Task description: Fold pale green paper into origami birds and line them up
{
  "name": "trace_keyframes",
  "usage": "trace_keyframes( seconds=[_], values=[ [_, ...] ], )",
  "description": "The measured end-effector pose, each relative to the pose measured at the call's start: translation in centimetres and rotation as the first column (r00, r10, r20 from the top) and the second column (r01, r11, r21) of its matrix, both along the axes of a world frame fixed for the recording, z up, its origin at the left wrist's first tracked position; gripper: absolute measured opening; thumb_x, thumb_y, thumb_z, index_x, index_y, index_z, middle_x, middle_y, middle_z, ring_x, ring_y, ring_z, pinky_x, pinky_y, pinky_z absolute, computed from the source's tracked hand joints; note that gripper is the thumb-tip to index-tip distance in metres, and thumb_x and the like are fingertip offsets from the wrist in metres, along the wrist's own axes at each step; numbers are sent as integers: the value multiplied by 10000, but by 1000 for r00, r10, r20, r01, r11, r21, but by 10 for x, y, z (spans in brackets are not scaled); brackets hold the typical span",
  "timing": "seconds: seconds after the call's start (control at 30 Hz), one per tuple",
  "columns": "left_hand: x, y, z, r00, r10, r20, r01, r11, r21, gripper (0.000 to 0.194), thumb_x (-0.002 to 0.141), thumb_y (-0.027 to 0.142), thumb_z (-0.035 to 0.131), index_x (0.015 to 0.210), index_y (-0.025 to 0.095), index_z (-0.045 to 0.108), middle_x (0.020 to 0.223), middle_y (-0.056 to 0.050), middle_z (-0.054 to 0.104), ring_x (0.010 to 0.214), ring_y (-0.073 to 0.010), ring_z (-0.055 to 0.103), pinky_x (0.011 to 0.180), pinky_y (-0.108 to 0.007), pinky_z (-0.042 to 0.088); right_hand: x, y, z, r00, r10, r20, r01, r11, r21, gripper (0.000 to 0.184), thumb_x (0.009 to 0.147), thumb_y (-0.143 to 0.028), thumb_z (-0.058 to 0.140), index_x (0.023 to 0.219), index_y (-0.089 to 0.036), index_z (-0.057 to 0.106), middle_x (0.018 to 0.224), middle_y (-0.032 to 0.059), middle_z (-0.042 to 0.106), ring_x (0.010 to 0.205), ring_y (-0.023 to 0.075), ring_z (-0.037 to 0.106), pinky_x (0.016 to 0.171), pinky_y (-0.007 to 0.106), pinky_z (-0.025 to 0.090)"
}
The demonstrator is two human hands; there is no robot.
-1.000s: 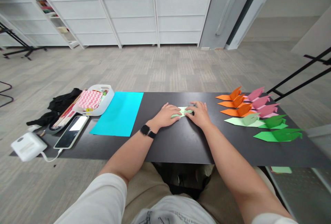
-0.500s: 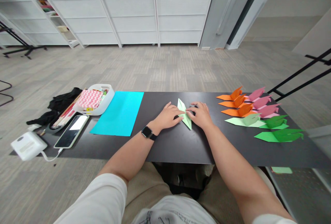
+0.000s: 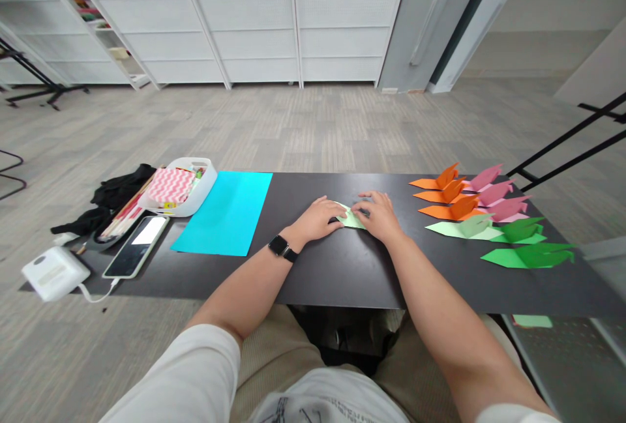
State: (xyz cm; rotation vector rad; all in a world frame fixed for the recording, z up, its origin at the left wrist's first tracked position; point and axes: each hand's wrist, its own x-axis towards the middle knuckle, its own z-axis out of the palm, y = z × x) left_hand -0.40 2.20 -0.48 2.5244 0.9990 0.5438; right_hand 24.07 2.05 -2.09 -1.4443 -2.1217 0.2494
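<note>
A light green piece of folded origami paper [image 3: 350, 217] lies on the dark table between my two hands, its long side running left to right. My left hand [image 3: 320, 218] grips its left end, with the fingers covering that tip. At the other end, the thumb and fingers of my right hand [image 3: 376, 216] pinch the paper and hide part of it. Finished folded birds stand to the right: orange ones [image 3: 450, 209], pink ones [image 3: 496, 195], a light green one [image 3: 464, 227] and green ones [image 3: 528, 256].
A turquoise sheet [image 3: 227, 214] lies left of my hands on the black table [image 3: 323, 276]. Beyond it are a white basket [image 3: 205, 191] with a pink-patterned pouch, a phone [image 3: 135, 250], a white charger [image 3: 55, 273] and black cloth [image 3: 120, 188].
The light green paper has turned from pointing away from me to lying sideways, and looks shorter between my hands. My hands have stayed nearly in place.
</note>
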Motion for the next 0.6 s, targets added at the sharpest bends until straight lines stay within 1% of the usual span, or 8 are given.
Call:
trace_keyframes(
  seconds=[0.1, 0.2, 0.27, 0.33, 0.4, 0.5, 0.6],
  values=[
    [0, 1, 1, 997, 68, -23, -67, 996, 50, 201, 1011, 371, 665, 1163, 292, 768, 1268, -28, 760, 1237, -230, 647, 1266, -521, 294, 2, -2, 3, 999, 30, -16, -30, 1000, 6, 171, 955, -337, 655, 1016, -324, 814, 1354, 69, 636, 1326, 298, 557, 1252, 683, 204],
    [-1, 1, 1, 992, 125, -25, -121, 987, 103, 206, 1027, 401, 639, 1082, 279, 794, 1186, -26, 774, 1149, -229, 659, 1225, -503, 326, 3, -4, 6, 994, 112, 13, -112, 994, -11, 184, 911, -387, 732, 1067, -328, 811, 1381, 74, 627, 1350, 321, 536, 1256, 717, 142],
    [0, 0, 1, 989, 148, -30, -143, 982, 125, 218, 1040, 392, 616, 1057, 278, 802, 1154, -22, 777, 1110, -225, 658, 1199, -487, 343, 3, -5, 6, 989, 143, 31, -142, 990, -21, 173, 886, -398, 770, 1039, -329, 813, 1395, 71, 623, 1362, 331, 520, 1256, 732, 113],
    [1, -1, 2, 986, 164, -40, -158, 978, 134, 224, 1047, 375, 603, 1048, 278, 805, 1136, -20, 778, 1084, -223, 654, 1157, -467, 374, 2, -5, 5, 990, 139, 33, -138, 990, -21, 100, 898, -374, 760, 964, -319, 812, 1391, 64, 626, 1366, 324, 517, 1257, 730, 110],
    [2, -2, 4, 982, 184, -54, -175, 976, 130, 223, 1046, 366, 603, 1049, 275, 806, 1128, -25, 778, 1065, -226, 650, 1093, -442, 414, 1, -4, 4, 992, 121, 26, -120, 993, -19, 82, 916, -348, 734, 907, -308, 805, 1372, 59, 635, 1358, 310, 523, 1260, 718, 121],
    [5, -4, 6, 975, 206, -80, -195, 973, 120, 224, 1044, 357, 602, 1053, 265, 806, 1128, -37, 777, 1037, -229, 646, 1017, -417, 444, 1, -3, 2, 995, 102, 17, -102, 994, -25, 88, 917, -337, 723, 897, -306, 803, 1354, 56, 641, 1349, 301, 527, 1261, 707, 131],
    [7, -3, 7, 971, 218, -94, -207, 971, 120, 215, 1039, 340, 607, 1058, 251, 801, 1126, -42, 777, 1020, -232, 647, 994, -410, 453, 0, -2, 1, 996, 91, 14, -91, 995, -33, 92, 911, -342, 720, 898, -299, 800, 1347, 61, 639, 1351, 305, 522, 1259, 707, 122]
  ],
)
